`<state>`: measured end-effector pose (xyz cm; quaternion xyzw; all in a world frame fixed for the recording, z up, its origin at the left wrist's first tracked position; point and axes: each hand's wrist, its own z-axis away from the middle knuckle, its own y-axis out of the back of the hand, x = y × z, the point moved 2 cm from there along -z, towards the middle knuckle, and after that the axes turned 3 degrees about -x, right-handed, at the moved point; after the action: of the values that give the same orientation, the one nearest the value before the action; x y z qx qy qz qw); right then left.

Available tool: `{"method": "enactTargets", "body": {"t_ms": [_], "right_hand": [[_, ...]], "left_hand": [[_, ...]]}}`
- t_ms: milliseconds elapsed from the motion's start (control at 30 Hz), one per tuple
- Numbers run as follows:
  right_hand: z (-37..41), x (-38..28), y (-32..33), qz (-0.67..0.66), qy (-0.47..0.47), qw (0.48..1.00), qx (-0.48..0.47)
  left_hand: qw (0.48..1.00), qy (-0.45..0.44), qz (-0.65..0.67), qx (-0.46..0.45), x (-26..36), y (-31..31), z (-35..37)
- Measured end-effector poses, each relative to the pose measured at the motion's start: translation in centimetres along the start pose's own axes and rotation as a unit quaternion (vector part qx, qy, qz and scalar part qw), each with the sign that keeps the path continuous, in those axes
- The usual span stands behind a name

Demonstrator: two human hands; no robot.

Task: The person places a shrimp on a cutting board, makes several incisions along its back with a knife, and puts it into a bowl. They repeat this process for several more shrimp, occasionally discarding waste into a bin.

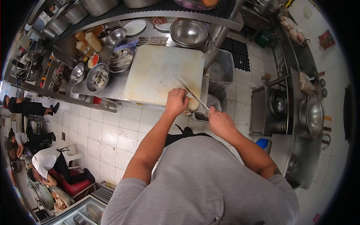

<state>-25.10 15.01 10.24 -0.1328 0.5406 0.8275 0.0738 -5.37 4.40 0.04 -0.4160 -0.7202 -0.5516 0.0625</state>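
Observation:
My right hand (220, 120) is shut on the handle of a long knife (192, 93), whose blade reaches up and left over the near corner of a large white cutting board (157, 71). My left hand (176, 101) presses down on a pale round piece of food (192, 104) at the board's near edge, just beside the blade. The board lies on a steel counter (116, 84).
Steel bowls (188, 33) with cut seafood, sauce bottles (93, 41) and a plate stand around the board. A grey bin (221, 67) sits right of the counter; a stove with pots (313, 112) is further right. Other people work at the far left.

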Motion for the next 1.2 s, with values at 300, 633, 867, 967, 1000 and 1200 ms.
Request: {"method": "enactTargets", "body": {"t_ms": [300,633,867,967,1000,1200], "right_hand": [[0.7,-0.3,-0.4,0.008,0.010,1.000,-0.008],[-2.0,-0.8,-1.8,0.018,0.009,1.000,0.009],[-0.8,2.0,-0.7,-0.069,-0.003,0.996,0.054],[-0.8,5.0,-3.4,-0.133,0.063,0.984,0.105],[-0.5,5.2,-3.5,-0.134,0.038,0.987,0.086],[-0.6,6.3,-4.0,-0.161,0.027,0.984,0.077]], "left_hand": [[0.999,0.038,-0.003,-0.024,-0.1,-0.7,-0.1],[0.999,0.040,0.001,-0.022,-0.2,-1.0,0.1],[0.967,0.227,-0.081,-0.078,3.0,-1.0,1.0],[0.950,0.282,-0.108,-0.077,2.3,-1.0,-0.4],[0.945,0.300,-0.097,-0.087,2.3,-0.7,-0.9],[0.951,0.212,-0.112,-0.197,-2.7,-1.3,-3.4]]}}
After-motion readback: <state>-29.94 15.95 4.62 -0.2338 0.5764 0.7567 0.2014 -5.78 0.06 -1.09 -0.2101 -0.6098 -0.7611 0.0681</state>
